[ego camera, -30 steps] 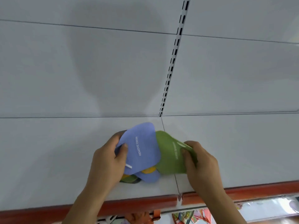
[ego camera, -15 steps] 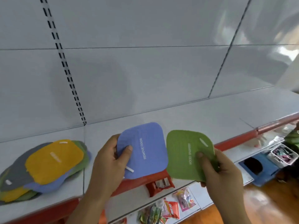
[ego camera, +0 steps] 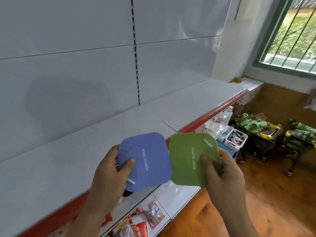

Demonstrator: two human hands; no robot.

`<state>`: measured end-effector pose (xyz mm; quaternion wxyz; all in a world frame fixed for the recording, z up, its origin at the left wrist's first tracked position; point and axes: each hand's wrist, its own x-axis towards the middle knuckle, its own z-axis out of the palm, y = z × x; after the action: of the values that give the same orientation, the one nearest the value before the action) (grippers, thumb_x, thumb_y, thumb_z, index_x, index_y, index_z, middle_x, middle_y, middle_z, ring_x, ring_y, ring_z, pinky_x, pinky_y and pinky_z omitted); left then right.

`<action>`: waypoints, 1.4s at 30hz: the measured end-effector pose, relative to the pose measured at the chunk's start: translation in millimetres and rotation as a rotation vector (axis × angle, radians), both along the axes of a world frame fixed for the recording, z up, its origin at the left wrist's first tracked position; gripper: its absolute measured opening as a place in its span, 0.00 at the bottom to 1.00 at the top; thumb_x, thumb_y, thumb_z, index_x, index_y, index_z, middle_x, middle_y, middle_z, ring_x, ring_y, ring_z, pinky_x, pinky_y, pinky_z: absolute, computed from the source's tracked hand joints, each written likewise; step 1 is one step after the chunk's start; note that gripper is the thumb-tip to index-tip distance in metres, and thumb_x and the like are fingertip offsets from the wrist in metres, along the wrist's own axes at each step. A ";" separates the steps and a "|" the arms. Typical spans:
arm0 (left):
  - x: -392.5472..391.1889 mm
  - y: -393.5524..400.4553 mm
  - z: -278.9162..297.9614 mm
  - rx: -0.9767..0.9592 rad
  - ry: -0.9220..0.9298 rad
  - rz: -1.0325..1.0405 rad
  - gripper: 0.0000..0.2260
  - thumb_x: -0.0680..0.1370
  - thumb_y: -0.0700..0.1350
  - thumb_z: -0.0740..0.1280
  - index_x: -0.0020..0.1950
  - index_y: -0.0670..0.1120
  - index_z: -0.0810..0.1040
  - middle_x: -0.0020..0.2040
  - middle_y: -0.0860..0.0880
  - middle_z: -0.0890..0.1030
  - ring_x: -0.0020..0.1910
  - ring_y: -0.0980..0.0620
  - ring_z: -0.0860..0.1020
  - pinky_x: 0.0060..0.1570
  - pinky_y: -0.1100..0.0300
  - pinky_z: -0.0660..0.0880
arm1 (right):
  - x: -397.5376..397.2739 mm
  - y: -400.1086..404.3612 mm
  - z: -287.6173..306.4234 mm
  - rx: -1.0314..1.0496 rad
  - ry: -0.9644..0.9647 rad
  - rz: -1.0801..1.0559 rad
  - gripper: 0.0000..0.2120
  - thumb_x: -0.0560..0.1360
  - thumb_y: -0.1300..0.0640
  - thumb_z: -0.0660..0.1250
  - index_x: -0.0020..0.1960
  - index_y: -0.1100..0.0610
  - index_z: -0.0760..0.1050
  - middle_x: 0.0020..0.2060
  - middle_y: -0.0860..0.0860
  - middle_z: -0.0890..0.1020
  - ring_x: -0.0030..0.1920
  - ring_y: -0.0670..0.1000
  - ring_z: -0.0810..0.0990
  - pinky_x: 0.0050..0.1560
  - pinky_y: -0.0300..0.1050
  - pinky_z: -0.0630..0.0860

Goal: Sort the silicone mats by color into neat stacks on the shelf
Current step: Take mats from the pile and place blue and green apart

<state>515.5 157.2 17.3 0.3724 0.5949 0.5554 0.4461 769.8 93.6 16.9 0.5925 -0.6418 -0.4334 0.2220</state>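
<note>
My left hand (ego camera: 111,173) grips a blue silicone mat (ego camera: 150,156) by its left edge, thumb on top. My right hand (ego camera: 224,178) holds a green silicone mat (ego camera: 186,161) by its right side, thumb pressed on its face. Both mats carry white "REMOVE ODOR" lettering. They are held side by side, edges nearly touching, in the air over the front edge of the white shelf (ego camera: 68,159). The pile of other mats is out of view.
The shelf has a red front strip (ego camera: 213,112) and a white back panel with a slotted upright (ego camera: 136,53). A lower shelf holds snack packets (ego camera: 140,224). Baskets, bottles and crates (ego camera: 236,139) stand on the wooden floor at right, under a barred window.
The view has swung right along the shelf. The mixed pile of mats at left has left the frame. Both hands still hold their mats, now slightly further apart.
</note>
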 end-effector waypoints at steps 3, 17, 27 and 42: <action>39.3 36.2 -8.3 -0.013 -0.024 0.008 0.12 0.80 0.43 0.71 0.59 0.59 0.77 0.49 0.63 0.85 0.47 0.60 0.84 0.46 0.54 0.80 | 32.7 27.8 -6.3 -0.016 -0.017 -0.011 0.10 0.81 0.56 0.68 0.53 0.40 0.78 0.42 0.36 0.84 0.41 0.40 0.82 0.34 0.32 0.76; 176.0 214.4 -5.3 -0.067 -0.086 -0.005 0.11 0.81 0.45 0.71 0.58 0.60 0.76 0.46 0.63 0.85 0.44 0.59 0.85 0.41 0.59 0.77 | 166.2 205.4 1.4 -0.037 -0.160 -0.032 0.07 0.81 0.58 0.68 0.56 0.47 0.78 0.38 0.40 0.83 0.35 0.44 0.80 0.30 0.34 0.74; 193.2 287.8 -15.6 -0.129 -0.069 0.288 0.15 0.82 0.43 0.70 0.57 0.64 0.76 0.48 0.56 0.87 0.44 0.54 0.86 0.41 0.54 0.80 | 209.2 359.5 -6.8 -0.044 -0.216 0.298 0.08 0.81 0.55 0.66 0.53 0.42 0.76 0.35 0.44 0.82 0.32 0.48 0.78 0.30 0.48 0.76; 211.0 371.6 -46.3 -0.332 0.284 0.616 0.13 0.78 0.42 0.63 0.61 0.53 0.74 0.52 0.50 0.83 0.45 0.44 0.83 0.46 0.45 0.82 | 206.1 549.3 -59.1 -0.294 -0.525 0.670 0.13 0.78 0.58 0.64 0.62 0.51 0.75 0.38 0.42 0.77 0.40 0.53 0.75 0.40 0.46 0.68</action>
<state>726.5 528.8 -29.0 0.2315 0.3874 0.8191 0.3542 975.8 642.9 -42.2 0.2605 -0.5780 -0.7167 0.2904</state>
